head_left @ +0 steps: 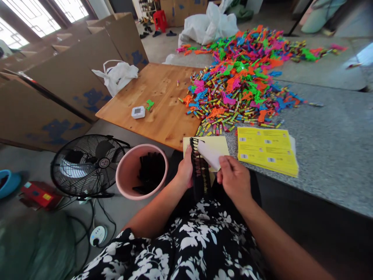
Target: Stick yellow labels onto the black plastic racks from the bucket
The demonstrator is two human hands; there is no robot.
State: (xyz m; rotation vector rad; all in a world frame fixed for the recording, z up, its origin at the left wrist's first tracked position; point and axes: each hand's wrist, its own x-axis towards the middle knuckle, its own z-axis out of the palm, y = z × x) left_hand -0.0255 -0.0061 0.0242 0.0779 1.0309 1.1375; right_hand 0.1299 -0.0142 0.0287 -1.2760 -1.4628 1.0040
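Note:
My left hand [184, 170] is closed around the side of a long black slotted plastic strip [198, 181], which I hold upright in front of my lap. Between the thumb and fingers of my right hand [235, 179] is a piece of white paper [210, 154], slanting across the strip's upper part. Behind both, a pale yellow sheet [220, 143] lies at the table edge. To the right is a stack of yellow printed sheets [266, 146] with barcodes. A big heap of colourful toy guns [229, 99] and small printed tubes spreads beyond.
On the wooden board [160, 89] are a white digital device [138, 112], a green toy gun [149, 104] and a white plastic bag [118, 76]. A pink bucket [121, 182] with black pieces and a floor fan [87, 165] stand left. Cardboard boxes [78, 70] are behind.

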